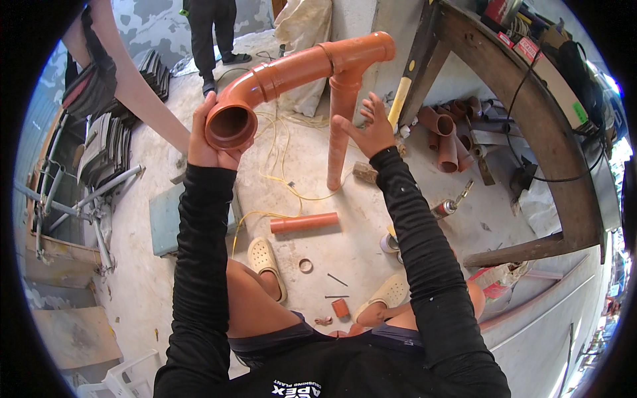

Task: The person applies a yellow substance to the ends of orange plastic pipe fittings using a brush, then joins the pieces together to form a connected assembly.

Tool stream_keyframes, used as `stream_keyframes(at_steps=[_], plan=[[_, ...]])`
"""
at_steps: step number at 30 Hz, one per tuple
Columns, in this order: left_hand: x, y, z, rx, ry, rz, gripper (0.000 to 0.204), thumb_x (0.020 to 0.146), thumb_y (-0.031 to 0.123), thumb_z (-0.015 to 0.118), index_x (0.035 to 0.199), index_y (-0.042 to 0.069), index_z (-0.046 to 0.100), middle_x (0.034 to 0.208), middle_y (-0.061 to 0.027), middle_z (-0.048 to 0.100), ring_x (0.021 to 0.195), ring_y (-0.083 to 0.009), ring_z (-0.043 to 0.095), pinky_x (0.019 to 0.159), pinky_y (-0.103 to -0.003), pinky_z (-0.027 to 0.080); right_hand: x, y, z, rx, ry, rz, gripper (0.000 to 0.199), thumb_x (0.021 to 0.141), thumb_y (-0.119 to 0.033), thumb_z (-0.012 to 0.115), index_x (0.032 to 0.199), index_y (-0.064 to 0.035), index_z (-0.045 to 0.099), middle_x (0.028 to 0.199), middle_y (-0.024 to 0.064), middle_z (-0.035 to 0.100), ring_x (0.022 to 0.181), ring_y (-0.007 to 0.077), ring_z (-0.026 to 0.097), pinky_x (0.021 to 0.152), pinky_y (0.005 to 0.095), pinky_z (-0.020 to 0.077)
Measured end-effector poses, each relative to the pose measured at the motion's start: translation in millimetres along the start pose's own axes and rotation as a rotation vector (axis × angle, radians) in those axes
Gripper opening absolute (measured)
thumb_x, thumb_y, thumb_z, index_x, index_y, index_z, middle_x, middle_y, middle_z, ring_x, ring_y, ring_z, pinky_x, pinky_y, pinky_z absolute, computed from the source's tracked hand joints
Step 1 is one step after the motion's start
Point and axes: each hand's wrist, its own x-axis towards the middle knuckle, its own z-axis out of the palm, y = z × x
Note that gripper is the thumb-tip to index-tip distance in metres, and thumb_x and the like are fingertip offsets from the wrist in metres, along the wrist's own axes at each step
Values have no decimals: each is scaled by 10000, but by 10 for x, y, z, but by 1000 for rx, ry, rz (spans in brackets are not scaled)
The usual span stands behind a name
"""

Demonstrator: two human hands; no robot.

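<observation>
An orange pipe assembly (pixel 298 69) is held up in front of me. It has an elbow (pixel 247 93) at the left, a straight length, and a tee (pixel 358 56) at the right with a long pipe (pixel 340 142) running down from it. My left hand (pixel 201 147) grips the elbow around its socket, whose round mouth faces me. My right hand (pixel 371 129) is open beside the downward pipe, fingers spread and thumb towards it. Whether that thumb touches the pipe, I cannot tell. The downward pipe's lower end appears at floor level.
On the floor lie a short orange pipe (pixel 304 223), a pipe ring (pixel 305 265), a yellow cord (pixel 285 178) and a blow torch (pixel 446 208). A wooden table (pixel 524 76) stands right, with orange fittings (pixel 446 136) near it. A grey-green box (pixel 166 219) is left; another person (pixel 212 33) stands behind.
</observation>
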Motion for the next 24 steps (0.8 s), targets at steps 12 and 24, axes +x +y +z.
stream_keyframes(at_steps=[12, 24], plan=[[-591, -570, 554, 100, -73, -9, 468, 1002, 335, 595, 1287, -6, 446, 1186, -163, 646, 1039, -271, 692, 914, -427, 590, 546, 39, 321, -7, -41, 77, 857, 690, -470, 851, 1307, 2, 489, 1188, 213, 661, 1125, 331, 646, 970, 388, 507], [-718, -1075, 1170, -123, -88, -129, 499, 828, 193, 837, 855, 127, 343, 863, -13, 551, 853, -132, 658, 836, -367, 626, 335, 131, 195, 133, -216, 43, 806, 717, -418, 838, 1323, -9, 501, 1174, 184, 678, 1108, 291, 663, 958, 373, 512]])
